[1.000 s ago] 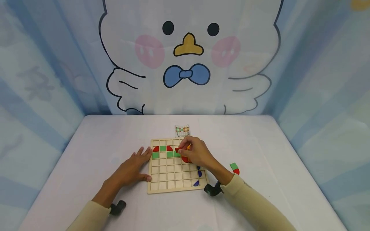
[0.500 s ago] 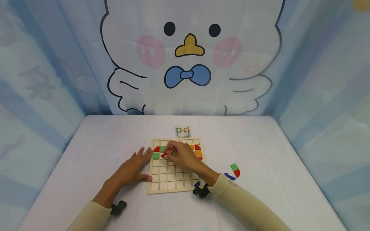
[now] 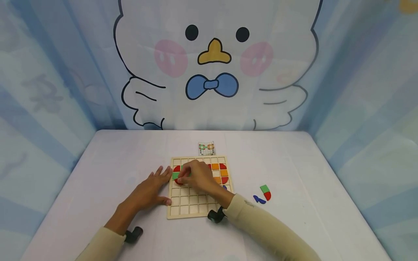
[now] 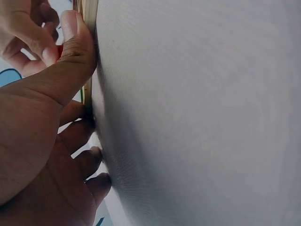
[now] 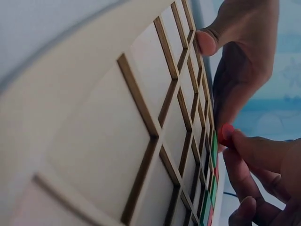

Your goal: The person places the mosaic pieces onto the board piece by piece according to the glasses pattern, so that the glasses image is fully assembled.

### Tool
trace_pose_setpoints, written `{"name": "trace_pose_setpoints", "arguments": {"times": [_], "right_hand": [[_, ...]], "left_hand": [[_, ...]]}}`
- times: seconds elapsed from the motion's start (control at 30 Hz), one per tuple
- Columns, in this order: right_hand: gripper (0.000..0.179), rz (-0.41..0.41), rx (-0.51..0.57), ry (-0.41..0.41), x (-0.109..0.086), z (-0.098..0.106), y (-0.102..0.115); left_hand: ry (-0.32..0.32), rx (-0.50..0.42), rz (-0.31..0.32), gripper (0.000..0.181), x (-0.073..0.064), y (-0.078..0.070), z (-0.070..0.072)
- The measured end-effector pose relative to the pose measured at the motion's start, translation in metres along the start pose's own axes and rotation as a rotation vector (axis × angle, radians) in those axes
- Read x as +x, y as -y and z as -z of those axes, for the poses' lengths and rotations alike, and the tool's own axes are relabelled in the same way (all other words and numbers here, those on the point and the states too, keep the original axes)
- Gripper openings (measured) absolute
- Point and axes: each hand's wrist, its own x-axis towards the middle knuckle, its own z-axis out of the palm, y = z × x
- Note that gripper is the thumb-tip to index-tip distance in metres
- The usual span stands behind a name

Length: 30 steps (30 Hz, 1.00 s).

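Note:
My right hand (image 3: 197, 175) pinches a red quarter-circle piece (image 5: 226, 135) between thumb and fingertips, low over the left side of a wooden grid board (image 3: 184, 200). In the head view the piece sits just below a green square (image 3: 176, 175) in the left column. Along the board's left edge, my left hand (image 3: 148, 192) lies with fingers spread, its thumb (image 4: 70, 26) against the frame. Other green and red pieces are partly hidden under the right hand. Orange squares (image 3: 224, 173) and red quarter-circles (image 3: 224, 180) fill cells at the board's right.
A small pattern card (image 3: 206, 148) lies behind the board. On the table to the right are a loose green square (image 3: 265, 188), a red quarter-circle (image 3: 267, 196) and blue pieces (image 3: 262, 201). Black wrist cameras (image 3: 134, 235) stick out below the wrists. A printed curtain (image 3: 209, 108) hangs behind.
My right hand has carried the red piece from the board's upper middle leftward to the left column, uncovering the orange and red pieces at right. My left hand stays at the edge.

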Motion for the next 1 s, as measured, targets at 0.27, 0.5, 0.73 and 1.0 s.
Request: {"name": "trace_pose_setpoints", "arguments": {"times": [0.27, 0.5, 0.73, 1.0], "right_hand": [[0.016, -0.065, -0.064, 0.021, 0.01, -0.01, 0.007], [0.019, -0.101, -0.134, 0.053, 0.014, -0.011, 0.01], [0.021, -0.099, -0.13, 0.07, 0.013, -0.007, 0.01], [0.02, -0.084, -0.117, 0.029, 0.015, -0.005, 0.001]], "left_hand": [[-0.003, 0.003, -0.015, 0.116, 0.002, 0.001, -0.001], [-0.002, 0.002, -0.015, 0.116, 0.002, 0.001, -0.001], [0.0, -0.002, -0.007, 0.114, 0.001, -0.001, 0.0], [0.001, 0.007, -0.003, 0.115, 0.001, -0.001, 0.0]]}}
